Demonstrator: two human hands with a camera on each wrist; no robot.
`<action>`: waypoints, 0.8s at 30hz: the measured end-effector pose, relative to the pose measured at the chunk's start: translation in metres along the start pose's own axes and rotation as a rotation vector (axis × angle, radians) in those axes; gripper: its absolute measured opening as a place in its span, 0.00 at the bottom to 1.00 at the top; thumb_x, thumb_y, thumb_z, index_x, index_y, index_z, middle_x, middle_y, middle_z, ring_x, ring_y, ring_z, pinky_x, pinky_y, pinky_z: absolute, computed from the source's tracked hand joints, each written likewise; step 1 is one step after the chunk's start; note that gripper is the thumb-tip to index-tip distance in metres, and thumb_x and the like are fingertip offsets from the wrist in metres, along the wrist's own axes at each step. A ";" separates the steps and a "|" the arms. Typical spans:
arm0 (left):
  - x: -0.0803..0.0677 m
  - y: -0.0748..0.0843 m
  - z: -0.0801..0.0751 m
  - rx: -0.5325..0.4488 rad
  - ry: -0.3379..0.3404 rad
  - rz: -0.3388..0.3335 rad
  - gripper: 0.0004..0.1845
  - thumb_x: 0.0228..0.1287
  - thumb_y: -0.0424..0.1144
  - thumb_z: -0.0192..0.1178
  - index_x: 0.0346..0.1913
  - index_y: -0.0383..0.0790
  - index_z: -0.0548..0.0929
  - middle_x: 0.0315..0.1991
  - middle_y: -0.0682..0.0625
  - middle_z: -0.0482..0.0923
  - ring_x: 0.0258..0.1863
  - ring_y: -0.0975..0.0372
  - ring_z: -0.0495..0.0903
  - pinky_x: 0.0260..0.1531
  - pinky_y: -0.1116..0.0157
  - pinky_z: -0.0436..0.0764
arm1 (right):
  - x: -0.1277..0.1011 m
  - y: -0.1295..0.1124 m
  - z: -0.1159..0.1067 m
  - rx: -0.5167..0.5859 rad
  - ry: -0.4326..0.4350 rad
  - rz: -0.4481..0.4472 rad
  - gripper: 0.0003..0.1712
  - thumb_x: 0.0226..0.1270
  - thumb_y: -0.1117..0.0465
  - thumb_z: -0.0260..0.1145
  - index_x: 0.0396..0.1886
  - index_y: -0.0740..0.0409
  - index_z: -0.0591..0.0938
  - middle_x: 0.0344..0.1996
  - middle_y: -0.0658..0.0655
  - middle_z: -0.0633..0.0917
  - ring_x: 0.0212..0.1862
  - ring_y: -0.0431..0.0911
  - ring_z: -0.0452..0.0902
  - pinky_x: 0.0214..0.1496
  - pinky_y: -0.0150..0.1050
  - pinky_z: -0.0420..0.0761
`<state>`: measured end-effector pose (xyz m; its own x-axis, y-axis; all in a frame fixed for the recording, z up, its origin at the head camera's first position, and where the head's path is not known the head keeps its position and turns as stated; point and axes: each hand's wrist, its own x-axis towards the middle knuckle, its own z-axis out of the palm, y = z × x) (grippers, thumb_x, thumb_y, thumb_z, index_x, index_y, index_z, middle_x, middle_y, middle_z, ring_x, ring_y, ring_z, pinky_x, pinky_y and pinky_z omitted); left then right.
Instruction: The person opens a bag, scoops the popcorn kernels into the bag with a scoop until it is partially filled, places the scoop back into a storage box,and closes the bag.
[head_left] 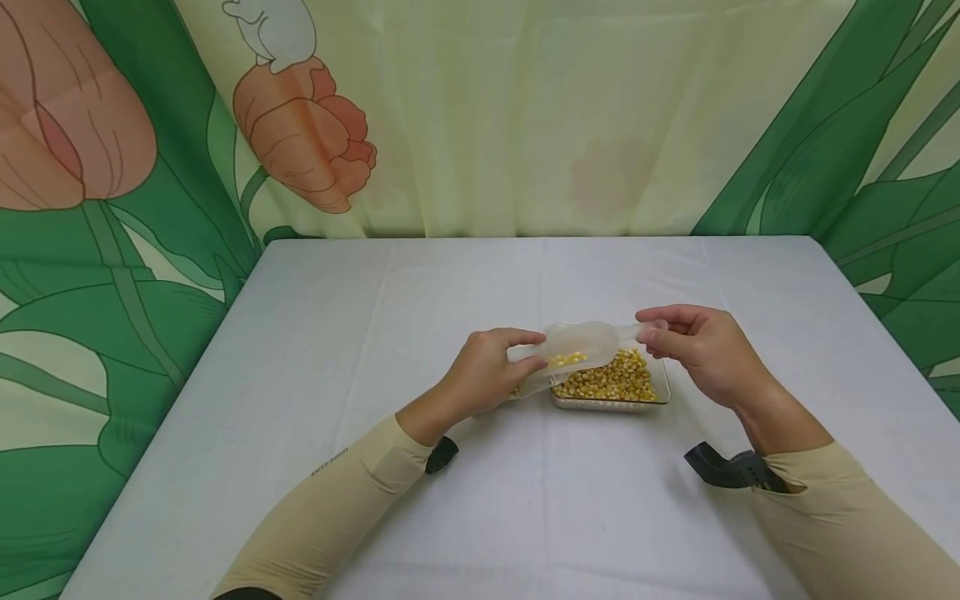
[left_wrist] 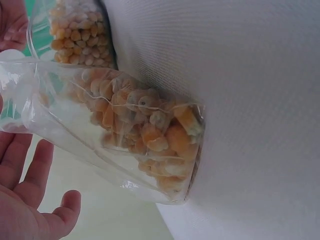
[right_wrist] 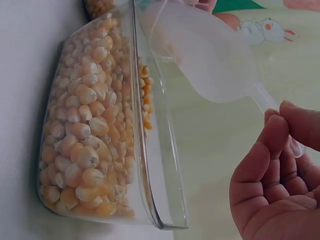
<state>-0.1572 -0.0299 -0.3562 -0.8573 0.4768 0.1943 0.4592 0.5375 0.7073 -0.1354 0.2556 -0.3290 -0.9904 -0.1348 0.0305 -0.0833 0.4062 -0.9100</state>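
Observation:
My right hand point(head_left: 697, 350) pinches the thin handle of a translucent plastic scoop point(head_left: 592, 340) between thumb and fingers. Some yellow corn kernels point(head_left: 567, 359) lie in the scoop, whose front end reaches the mouth of a clear plastic bag point(left_wrist: 65, 120). Thumb and forefinger of my left hand point(head_left: 487, 371) hold the bag at its mouth, while the other fingers are spread beside it in the left wrist view. Corn kernels point(left_wrist: 145, 125) fill the bag's lower part, which rests on the table. Under the scoop stands a clear rectangular container point(head_left: 609, 406) with many more kernels point(right_wrist: 90, 125).
A white cloth covers the table point(head_left: 420, 292). Behind it hangs a curtain point(head_left: 487, 125) printed with flowers, leaves and a rabbit. Black straps point(head_left: 731, 468) stick out at the cuffs of the beige sleeves point(head_left: 337, 500).

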 end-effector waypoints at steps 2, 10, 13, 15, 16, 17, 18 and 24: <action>0.000 0.000 0.000 0.000 -0.002 0.000 0.16 0.66 0.38 0.68 0.54 0.36 0.87 0.53 0.45 0.84 0.52 0.57 0.82 0.58 0.59 0.77 | 0.000 0.000 -0.001 -0.014 0.006 -0.004 0.22 0.72 0.62 0.66 0.56 0.77 0.78 0.32 0.42 0.85 0.36 0.40 0.80 0.42 0.27 0.79; 0.000 0.001 0.000 -0.003 -0.009 -0.008 0.16 0.67 0.38 0.68 0.54 0.37 0.87 0.53 0.45 0.84 0.53 0.58 0.82 0.58 0.58 0.77 | -0.001 -0.001 -0.003 -0.064 0.017 -0.009 0.21 0.73 0.61 0.65 0.57 0.74 0.79 0.31 0.42 0.85 0.36 0.41 0.78 0.41 0.29 0.77; 0.000 0.001 0.000 0.002 -0.012 -0.019 0.16 0.67 0.38 0.68 0.55 0.37 0.87 0.53 0.46 0.84 0.56 0.58 0.81 0.59 0.59 0.76 | 0.000 -0.002 -0.004 -0.079 0.013 -0.007 0.21 0.73 0.61 0.65 0.58 0.72 0.79 0.31 0.43 0.84 0.37 0.41 0.78 0.41 0.29 0.77; 0.000 0.001 0.000 0.002 -0.014 -0.024 0.16 0.67 0.38 0.68 0.55 0.37 0.87 0.54 0.46 0.84 0.56 0.58 0.81 0.59 0.58 0.76 | 0.000 -0.003 -0.005 -0.088 0.015 -0.007 0.21 0.73 0.61 0.66 0.58 0.72 0.79 0.30 0.44 0.84 0.37 0.41 0.79 0.41 0.29 0.76; 0.000 0.001 0.000 0.001 -0.014 -0.026 0.16 0.67 0.38 0.68 0.55 0.37 0.87 0.54 0.46 0.84 0.56 0.58 0.81 0.59 0.58 0.76 | -0.001 -0.004 -0.006 -0.093 0.015 -0.006 0.21 0.73 0.60 0.66 0.58 0.71 0.80 0.30 0.44 0.84 0.37 0.41 0.79 0.41 0.29 0.76; 0.000 0.001 0.000 0.000 -0.013 -0.027 0.16 0.67 0.38 0.68 0.55 0.37 0.87 0.54 0.46 0.84 0.57 0.58 0.80 0.59 0.58 0.76 | 0.000 -0.004 -0.006 -0.098 0.017 -0.003 0.21 0.73 0.60 0.66 0.58 0.71 0.80 0.30 0.45 0.84 0.38 0.41 0.79 0.41 0.29 0.76; 0.000 0.001 0.000 -0.002 -0.013 -0.027 0.16 0.67 0.38 0.68 0.55 0.37 0.87 0.54 0.46 0.84 0.57 0.57 0.80 0.59 0.58 0.76 | -0.001 -0.004 -0.006 -0.101 0.019 0.000 0.21 0.73 0.59 0.66 0.58 0.70 0.80 0.30 0.45 0.85 0.38 0.41 0.79 0.42 0.28 0.77; 0.000 0.002 0.000 -0.019 -0.016 -0.029 0.16 0.67 0.38 0.68 0.55 0.37 0.86 0.54 0.45 0.84 0.55 0.58 0.81 0.59 0.58 0.76 | -0.002 -0.004 -0.010 -0.098 0.032 0.016 0.21 0.73 0.56 0.67 0.57 0.67 0.81 0.32 0.46 0.85 0.38 0.42 0.79 0.43 0.28 0.76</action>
<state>-0.1562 -0.0296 -0.3549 -0.8662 0.4723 0.1631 0.4297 0.5375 0.7255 -0.1339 0.2630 -0.3210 -0.9945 -0.0996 0.0310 -0.0766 0.4947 -0.8657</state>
